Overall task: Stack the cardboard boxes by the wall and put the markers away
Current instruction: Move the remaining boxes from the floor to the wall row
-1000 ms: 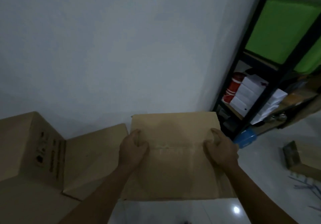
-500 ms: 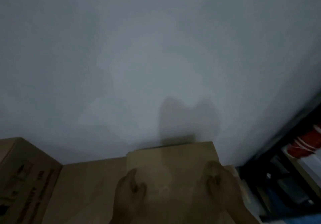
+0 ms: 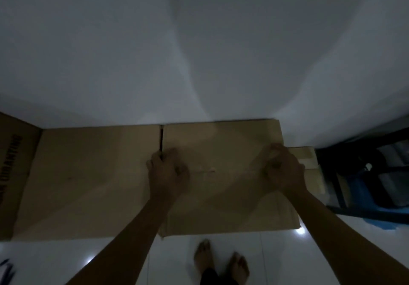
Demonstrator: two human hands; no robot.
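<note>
A plain brown cardboard box (image 3: 223, 143) stands against the white wall, its top facing me. My left hand (image 3: 167, 169) grips its left edge near the middle. My right hand (image 3: 282, 167) grips its right edge. Beside it on the left lies a wider cardboard box (image 3: 88, 174), its top about level and touching along a dark seam. A taller printed cardboard box (image 3: 13, 163) stands at the far left. A lighter, lower box (image 3: 309, 158) peeks out behind my right hand. No markers can be made out for sure; dark thin shapes (image 3: 5, 269) lie at the bottom left.
A dark metal shelf (image 3: 363, 174) with a blue item (image 3: 363, 187) stands at the right, close to the boxes. The glossy white tiled floor (image 3: 110, 258) runs along the bottom. My bare feet (image 3: 221, 260) stand just in front of the held box.
The box has been carried forward to the wall and set level beside the wider box. The view has tilted down from the wall, so the floor and my feet show.
</note>
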